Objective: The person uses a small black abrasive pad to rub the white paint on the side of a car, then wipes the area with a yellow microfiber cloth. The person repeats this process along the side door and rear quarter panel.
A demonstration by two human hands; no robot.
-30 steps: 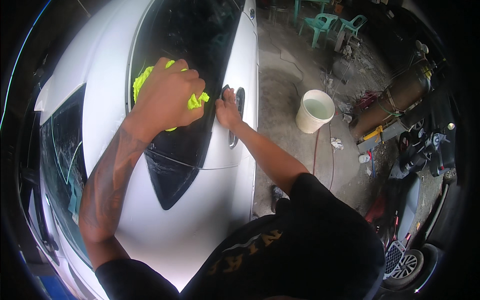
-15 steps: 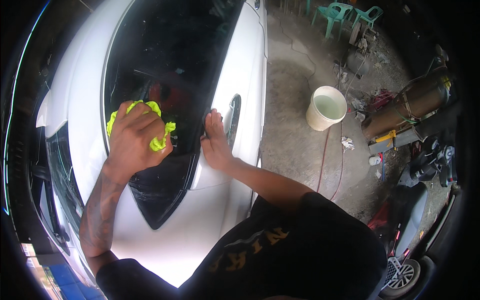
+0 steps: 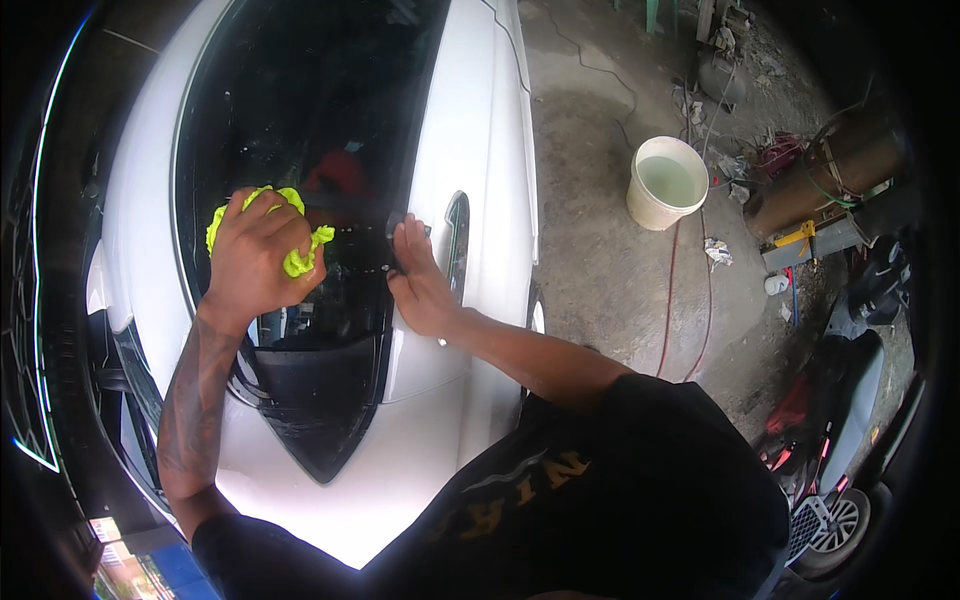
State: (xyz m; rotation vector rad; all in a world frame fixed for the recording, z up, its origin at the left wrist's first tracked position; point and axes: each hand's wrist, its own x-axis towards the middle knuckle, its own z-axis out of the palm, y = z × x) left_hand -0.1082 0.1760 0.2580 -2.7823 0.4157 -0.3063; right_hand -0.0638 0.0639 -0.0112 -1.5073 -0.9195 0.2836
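A crumpled bright yellow-green cloth (image 3: 304, 260) is bunched under my left hand (image 3: 258, 255), whose fingers are closed over it against the dark side window (image 3: 300, 110) of a white car (image 3: 480, 130). My right hand (image 3: 425, 280) lies fairly flat at the window's lower edge, beside the door handle (image 3: 456, 240). Its fingers are stretched out, and nothing shows in its grip. Behind my hands the glass narrows to a pointed dark corner panel (image 3: 320, 420). A red reflection shows in the pane.
To the right of the car, a white bucket (image 3: 668, 185) with liquid stands on the concrete floor. Red hoses (image 3: 671, 300) run past it. Farther right are a large brown cylinder (image 3: 850, 170), scattered litter and a motorcycle (image 3: 845, 400).
The view has shifted slightly. My left hand and the cloth have slid a little farther from the pointed corner along the glass. My right hand stays by the door handle.
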